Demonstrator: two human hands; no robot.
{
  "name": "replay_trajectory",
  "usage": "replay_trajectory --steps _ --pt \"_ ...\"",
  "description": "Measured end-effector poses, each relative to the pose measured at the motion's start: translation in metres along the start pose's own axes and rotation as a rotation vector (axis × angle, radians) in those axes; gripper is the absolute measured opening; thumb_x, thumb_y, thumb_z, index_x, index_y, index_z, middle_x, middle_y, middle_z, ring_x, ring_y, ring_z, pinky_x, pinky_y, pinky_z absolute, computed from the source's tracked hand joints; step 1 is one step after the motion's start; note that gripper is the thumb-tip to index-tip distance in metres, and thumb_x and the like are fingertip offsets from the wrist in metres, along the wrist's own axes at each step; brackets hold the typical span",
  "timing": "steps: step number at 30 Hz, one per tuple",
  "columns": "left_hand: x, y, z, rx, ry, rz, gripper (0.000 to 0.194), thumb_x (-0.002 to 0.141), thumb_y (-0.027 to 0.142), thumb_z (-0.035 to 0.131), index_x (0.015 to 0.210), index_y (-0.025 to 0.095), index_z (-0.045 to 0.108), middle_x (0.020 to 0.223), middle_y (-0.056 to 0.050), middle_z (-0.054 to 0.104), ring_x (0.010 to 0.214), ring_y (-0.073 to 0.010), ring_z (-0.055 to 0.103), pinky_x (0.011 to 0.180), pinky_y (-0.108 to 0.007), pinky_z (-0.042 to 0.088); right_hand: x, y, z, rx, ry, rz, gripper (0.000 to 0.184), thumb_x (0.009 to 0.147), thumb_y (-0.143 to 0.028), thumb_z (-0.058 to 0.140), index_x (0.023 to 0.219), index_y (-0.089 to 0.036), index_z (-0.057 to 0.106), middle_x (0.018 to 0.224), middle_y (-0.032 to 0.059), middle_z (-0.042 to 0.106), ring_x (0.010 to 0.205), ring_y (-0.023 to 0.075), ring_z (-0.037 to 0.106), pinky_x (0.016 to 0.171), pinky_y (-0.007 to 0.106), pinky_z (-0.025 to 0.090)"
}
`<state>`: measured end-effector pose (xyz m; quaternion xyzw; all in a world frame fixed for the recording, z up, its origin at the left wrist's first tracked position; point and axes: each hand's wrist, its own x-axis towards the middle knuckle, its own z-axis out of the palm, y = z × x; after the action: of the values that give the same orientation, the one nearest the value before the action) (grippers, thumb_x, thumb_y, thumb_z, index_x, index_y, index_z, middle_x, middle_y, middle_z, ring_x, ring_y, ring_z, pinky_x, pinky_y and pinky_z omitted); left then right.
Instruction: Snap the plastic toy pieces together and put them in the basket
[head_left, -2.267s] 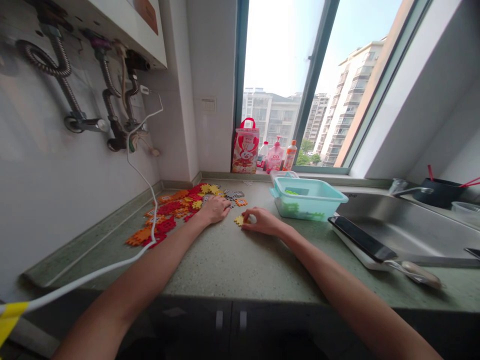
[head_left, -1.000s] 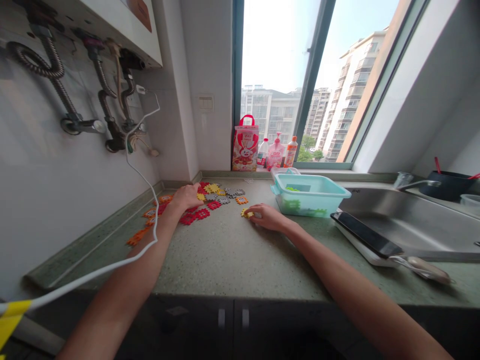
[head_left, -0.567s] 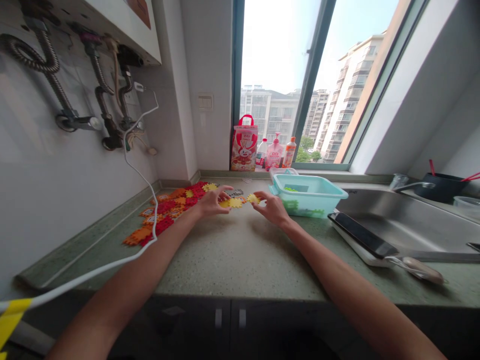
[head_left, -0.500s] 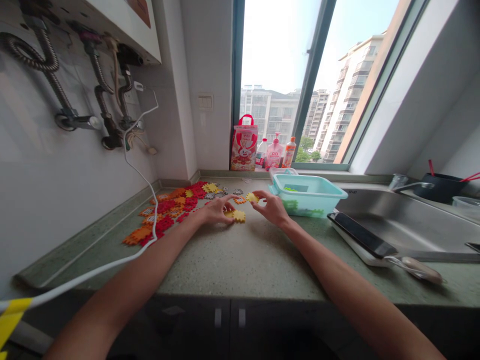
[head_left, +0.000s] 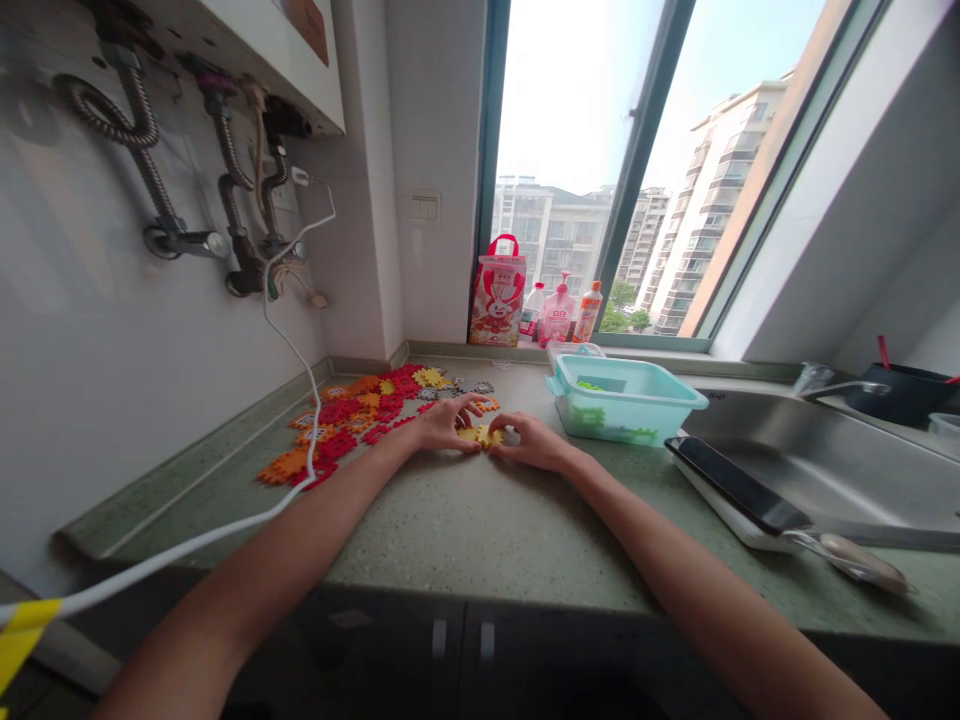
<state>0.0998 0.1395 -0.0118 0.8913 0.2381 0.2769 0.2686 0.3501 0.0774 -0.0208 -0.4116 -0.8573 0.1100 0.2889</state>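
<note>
Standing before the speckled surface [head_left: 465, 530], I had both forearms extended over it. The steel sink [head_left: 765, 430] was set into it at the far right. The spread of red and orange toothed pieces [head_left: 341, 412] occupied the back left, beside my left forearm, with a white cable [head_left: 316, 400] running across its front portion. The teal box [head_left: 652, 412] stood behind and to the right of my right hand, with green pieces [head_left: 589, 417] visible through its wall.

My left hand [head_left: 472, 426] was curved with thumb and fingers parted around one end of the yellow toothed pieces [head_left: 484, 437]; whether it gripped them firmly, I could not tell. My right hand [head_left: 495, 437] was closed to a narrow pinch on their right end.

The yellow pieces lay between the two hands, low over the surface, their combined long axis running left to right, hand to hand. Neither hand was clearly nearer. Whether the pieces were interlocked could not be determined. An orange piece [head_left: 487, 405] lay just beyond the left fingertips.
</note>
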Motion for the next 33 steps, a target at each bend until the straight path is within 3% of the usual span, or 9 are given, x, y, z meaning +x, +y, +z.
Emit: replay_trajectory --steps 6,9,12,14,18,20,25,30,33 --pt "0.002 -0.003 -0.007 0.078 0.026 0.004 0.091 0.066 0.048 0.093 0.146 0.027 0.055 0.123 -0.009 0.072 0.098 -0.0204 0.07 0.089 -0.034 0.056 0.0 0.001 0.001 -0.071 0.021 0.044 0.03 0.079 -0.027 0.078 0.108 -0.022 0.074 0.108 0.005 0.078 0.096 0.0225 0.071 0.091 0.035 0.053" --pt "0.002 -0.01 -0.029 0.311 0.188 -0.04 0.053 0.085 0.052 0.076 0.13 0.025 0.068 0.117 -0.007 0.075 0.11 -0.0236 0.068 0.102 -0.038 0.052 0.001 0.0 0.0 -0.081 0.106 0.047 0.037 0.081 -0.026 0.076 0.117 -0.025 0.072 0.117 0.0062 0.077 0.104 0.0243 0.072 0.098 0.038 0.053" --pt "-0.007 -0.026 -0.057 0.641 0.353 -0.26 0.033 0.096 0.041 0.057 0.116 0.022 0.075 0.119 -0.01 0.074 0.118 -0.0282 0.063 0.109 -0.043 0.048 0.007 -0.004 0.004 -0.043 0.241 0.012 0.042 0.088 -0.028 0.071 0.129 -0.026 0.068 0.123 0.0075 0.074 0.111 0.0235 0.07 0.103 0.038 0.052" --pt "-0.018 -0.039 -0.072 0.837 0.393 -0.445 0.037 0.096 0.032 0.05 0.122 0.021 0.074 0.128 -0.013 0.071 0.125 -0.0318 0.058 0.11 -0.047 0.046 0.013 -0.008 0.012 -0.018 0.261 -0.036 0.043 0.092 -0.03 0.068 0.135 -0.025 0.065 0.127 0.0091 0.072 0.118 0.0234 0.068 0.106 0.038 0.05" --pt "-0.035 -0.061 -0.086 0.957 0.322 -0.724 0.043 0.095 0.03 0.047 0.13 0.021 0.07 0.133 -0.017 0.068 0.129 -0.0359 0.056 0.109 -0.052 0.044 0.021 -0.013 0.026 -0.015 0.031 -0.097 0.037 0.093 -0.031 0.071 0.13 -0.027 0.069 0.129 0.0081 0.073 0.124 0.0234 0.066 0.111 0.038 0.048" --pt "-0.037 -0.066 -0.087 0.953 0.299 -0.768 0.044 0.094 0.041 0.052 0.126 0.019 0.071 0.129 -0.019 0.07 0.127 -0.0382 0.058 0.108 -0.053 0.044 0.02 -0.013 0.026 -0.024 -0.04 -0.072 0.036 0.091 -0.03 0.073 0.127 -0.029 0.071 0.129 0.0061 0.074 0.122 0.0224 0.067 0.111 0.038 0.048" --pt "-0.036 -0.066 -0.089 0.98 0.275 -0.839 0.071 0.086 0.073 0.052 0.12 0.014 0.074 0.13 -0.025 0.067 0.128 -0.0429 0.056 0.109 -0.056 0.041 0.01 -0.009 0.015 -0.062 -0.024 -0.045 0.036 0.087 -0.031 0.078 0.122 -0.028 0.075 0.124 0.0058 0.075 0.116 0.023 0.07 0.106 0.036 0.05" --pt "-0.039 -0.074 -0.091 0.976 0.316 -0.886 0.072 0.09 0.074 0.047 0.115 0.013 0.077 0.129 -0.025 0.068 0.128 -0.0427 0.055 0.109 -0.056 0.041 0.005 -0.012 0.002 -0.16 0.012 -0.144 0.035 0.087 -0.031 0.078 0.122 -0.029 0.077 0.116 0.0064 0.078 0.106 0.0237 0.071 0.098 0.035 0.054" --pt "-0.041 -0.08 -0.091 0.972 0.372 -0.897 0.069 0.089 0.074 0.051 0.115 0.016 0.078 0.129 -0.023 0.069 0.127 -0.0434 0.056 0.108 -0.057 0.042 0.005 -0.013 -0.026 -0.309 0.18 -0.236 0.035 0.088 -0.03 0.077 0.123 -0.03 0.076 0.119 0.0062 0.077 0.108 0.0242 0.069 0.1 0.037 0.052"
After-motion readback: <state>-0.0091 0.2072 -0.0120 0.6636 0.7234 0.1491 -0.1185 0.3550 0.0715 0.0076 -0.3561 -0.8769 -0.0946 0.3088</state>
